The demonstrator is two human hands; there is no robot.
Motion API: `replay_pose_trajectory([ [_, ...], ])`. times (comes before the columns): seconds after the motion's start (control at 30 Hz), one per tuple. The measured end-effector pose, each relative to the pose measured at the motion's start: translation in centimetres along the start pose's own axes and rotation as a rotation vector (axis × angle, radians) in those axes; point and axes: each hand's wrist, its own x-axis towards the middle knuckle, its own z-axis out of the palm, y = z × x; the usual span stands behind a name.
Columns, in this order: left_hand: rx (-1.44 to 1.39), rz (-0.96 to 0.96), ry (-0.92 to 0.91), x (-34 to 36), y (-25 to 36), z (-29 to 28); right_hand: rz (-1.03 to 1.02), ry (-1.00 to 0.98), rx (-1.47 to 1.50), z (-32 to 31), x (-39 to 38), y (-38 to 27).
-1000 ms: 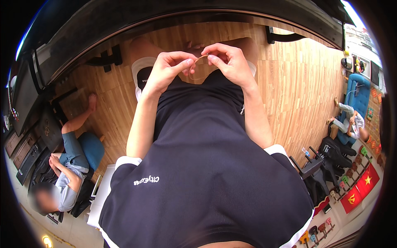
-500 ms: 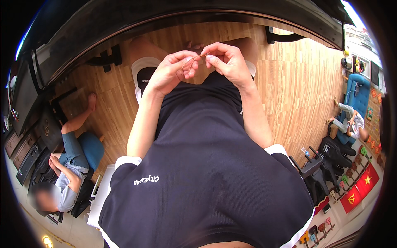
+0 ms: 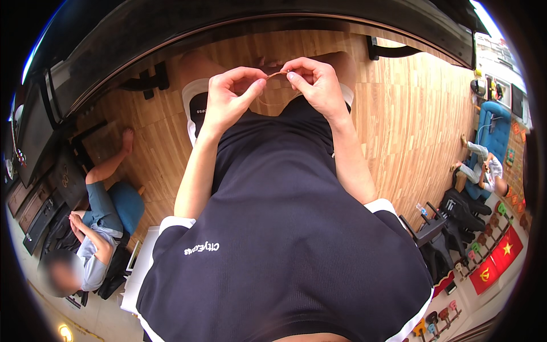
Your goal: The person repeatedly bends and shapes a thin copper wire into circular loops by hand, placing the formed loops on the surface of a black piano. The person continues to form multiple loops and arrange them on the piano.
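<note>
My left hand (image 3: 232,96) and my right hand (image 3: 313,85) are raised over my lap, fingertips pinched on a thin coppery-brown cord (image 3: 277,74). A short stretch of it runs between the two pinches, and a fainter loop dangles beneath them. Whether it is wire or string I cannot tell. My dark shorts and shirt lie below both hands.
A long glossy black piece of furniture (image 3: 256,20) arches over the wooden floor (image 3: 399,125). At left a seated person (image 3: 99,236) has hands together; at right another person sits on a blue sofa (image 3: 493,117). Black cases (image 3: 456,211), hanging small instruments and red flags are behind.
My left hand has turned and its fingertips have risen slightly since half a second ago. The cord's loop, earlier across the left fingers, now hangs below the pinches. My right hand has shifted only slightly.
</note>
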Motion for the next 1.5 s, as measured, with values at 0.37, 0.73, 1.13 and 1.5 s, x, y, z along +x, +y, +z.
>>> replay_pose_trajectory([
  [0.37,-0.6,-0.239,-0.382,0.3,0.1,-0.8,0.022,-0.121,0.2,-0.3,-0.3,-0.5],
  [0.73,-0.734,-0.191,-0.395,0.1,-0.9,0.3,0.062,-0.17,0.3,0.0,-0.4,-0.1],
  [1.13,-0.591,-0.172,-0.151,0.1,-1.3,0.1,0.073,-0.09,0.297,0.0,-0.4,0.0],
  [1.5,-0.173,-0.024,0.086,-0.3,-0.5,0.2,0.054,0.028,0.206,0.4,-0.6,-0.1],
])
